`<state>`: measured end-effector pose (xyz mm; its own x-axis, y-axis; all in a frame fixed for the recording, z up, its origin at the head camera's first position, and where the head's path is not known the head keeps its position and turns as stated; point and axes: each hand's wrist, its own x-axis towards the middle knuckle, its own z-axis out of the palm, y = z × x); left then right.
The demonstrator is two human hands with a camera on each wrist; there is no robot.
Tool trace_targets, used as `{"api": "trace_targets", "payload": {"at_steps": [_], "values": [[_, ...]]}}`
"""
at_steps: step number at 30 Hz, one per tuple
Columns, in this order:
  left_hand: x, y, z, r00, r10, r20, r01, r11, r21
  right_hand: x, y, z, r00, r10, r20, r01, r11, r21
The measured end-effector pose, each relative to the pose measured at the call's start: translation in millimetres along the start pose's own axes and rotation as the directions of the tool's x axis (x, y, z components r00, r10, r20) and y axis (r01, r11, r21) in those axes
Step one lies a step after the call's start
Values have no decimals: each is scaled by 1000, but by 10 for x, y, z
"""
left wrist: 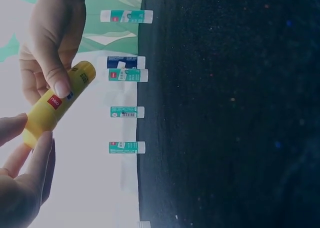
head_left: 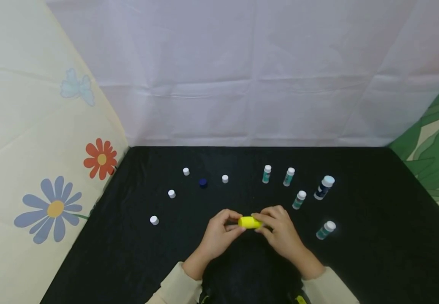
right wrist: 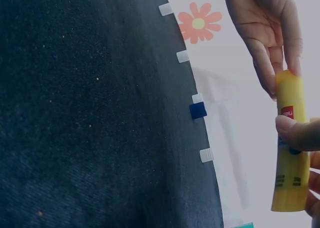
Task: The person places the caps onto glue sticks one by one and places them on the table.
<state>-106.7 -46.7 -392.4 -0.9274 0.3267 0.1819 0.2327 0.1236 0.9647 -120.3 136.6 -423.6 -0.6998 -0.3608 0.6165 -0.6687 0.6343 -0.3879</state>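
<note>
Both hands hold a yellow glue stick [head_left: 248,222] above the black table, lying nearly level in the head view. My left hand [head_left: 221,233] pinches one end between thumb and fingertips. On the other side, my right hand [head_left: 281,232] grips the barrel, its thumb pressed along the side near a small red label, as the left wrist view shows. The right wrist view shows the yellow stick [right wrist: 291,170] running down from the left hand's fingertips, past the right thumb. Its far end is free there.
Several small white caps, among them a cap [head_left: 154,220] near the left, and a dark blue cap [head_left: 203,183] lie left of centre. To the right stand several green-labelled glue sticks, such as one [head_left: 299,200], and a larger navy glue stick [head_left: 324,188]. A white cloth [head_left: 249,76] hangs behind.
</note>
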Motion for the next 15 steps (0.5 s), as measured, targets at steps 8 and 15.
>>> {"api": "trace_targets", "payload": {"at_steps": [8, 15], "values": [[11, -18, 1, 1000, -6, -24, 5, 999, -35, 34, 10, 13, 1000, -3, -6, 3, 1000, -3], [20, -41, 1, 999, -14, -37, 13, 1000, -26, 40, 15, 23, 998, 56, 33, -56, 998, 19]]}}
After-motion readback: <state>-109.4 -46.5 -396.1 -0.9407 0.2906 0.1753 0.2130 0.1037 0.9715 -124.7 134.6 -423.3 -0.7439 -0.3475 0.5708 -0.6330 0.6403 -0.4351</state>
